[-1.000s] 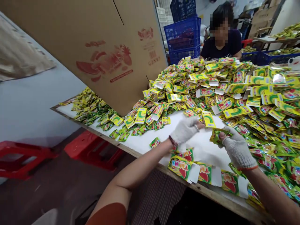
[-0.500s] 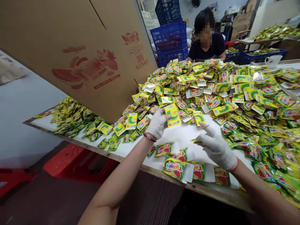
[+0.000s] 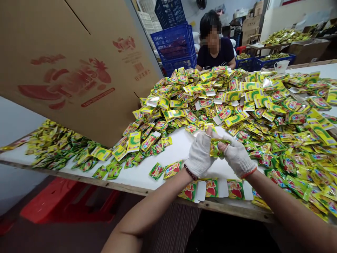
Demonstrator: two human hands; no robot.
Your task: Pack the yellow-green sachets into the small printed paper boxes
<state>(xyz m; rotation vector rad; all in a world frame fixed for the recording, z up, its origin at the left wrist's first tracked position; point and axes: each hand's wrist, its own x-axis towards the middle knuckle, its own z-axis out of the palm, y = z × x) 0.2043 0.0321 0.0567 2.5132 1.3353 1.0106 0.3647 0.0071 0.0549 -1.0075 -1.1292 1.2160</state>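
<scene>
Both my hands wear white knit gloves and meet over the white table (image 3: 168, 165). My left hand (image 3: 199, 155) and my right hand (image 3: 237, 157) are closed together on a small green-and-yellow candy packet (image 3: 216, 147) and a yellow card held between them. A row of filled cards with red fruit print (image 3: 210, 188) lies at the table's near edge just below my hands. A big heap of yellow cards and green packets (image 3: 237, 98) covers the table beyond and to the right.
A tall brown cardboard sheet (image 3: 73, 66) leans on the table at left, with more packets (image 3: 52, 144) below it. Another person (image 3: 214, 45) sits across the table. Blue crates (image 3: 175, 42) stand behind. Red stools (image 3: 63, 200) sit under the table at left. A white cup (image 3: 281, 65) stands far right.
My left hand took a yellow card from the heap and came back. Both hands have come together on the packet and card. The view has swung left.
</scene>
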